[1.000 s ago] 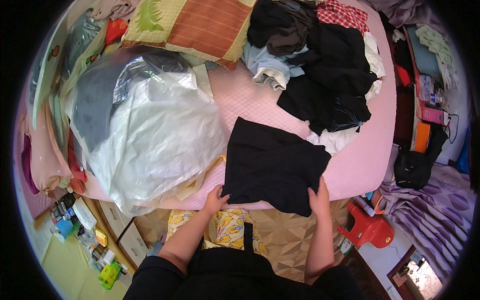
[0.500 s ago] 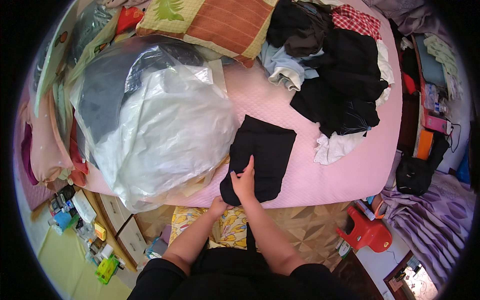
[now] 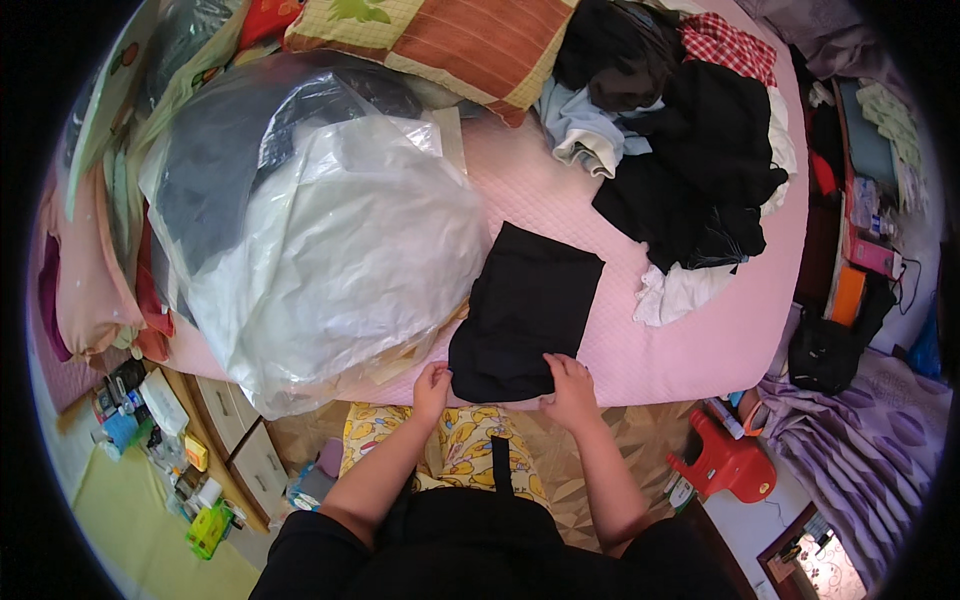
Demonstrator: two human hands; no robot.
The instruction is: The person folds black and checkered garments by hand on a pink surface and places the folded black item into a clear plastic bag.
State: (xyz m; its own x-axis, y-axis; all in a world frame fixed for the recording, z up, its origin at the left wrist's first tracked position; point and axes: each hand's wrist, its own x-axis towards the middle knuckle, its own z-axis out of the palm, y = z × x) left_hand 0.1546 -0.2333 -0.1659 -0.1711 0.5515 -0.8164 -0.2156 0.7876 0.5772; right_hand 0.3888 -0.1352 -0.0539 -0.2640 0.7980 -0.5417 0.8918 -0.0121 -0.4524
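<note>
A folded piece of black clothing [image 3: 530, 300] lies flat on the pink quilted bed cover [image 3: 690, 350], close to the bed's near edge. My left hand [image 3: 432, 388] is at its near left corner, fingers drawn together on the cloth's edge. At the near right corner, my right hand [image 3: 572, 388] pinches the edge, with fingertips on top and the thumb lower. The fold looks fairly even, with slight creases along the near side. What kind of garment it is cannot be made out.
Left of the cloth sits a big clear plastic bag [image 3: 330, 240] with white and dark contents. A patchwork pillow [image 3: 470, 50] lies at the back. Heaped clothes [image 3: 690, 150] fill the far right. A red plastic stool [image 3: 730, 460] stands on the floor at right.
My right hand has moved off the middle of the black cloth to its near right corner. My left hand has shifted slightly up to the near left corner.
</note>
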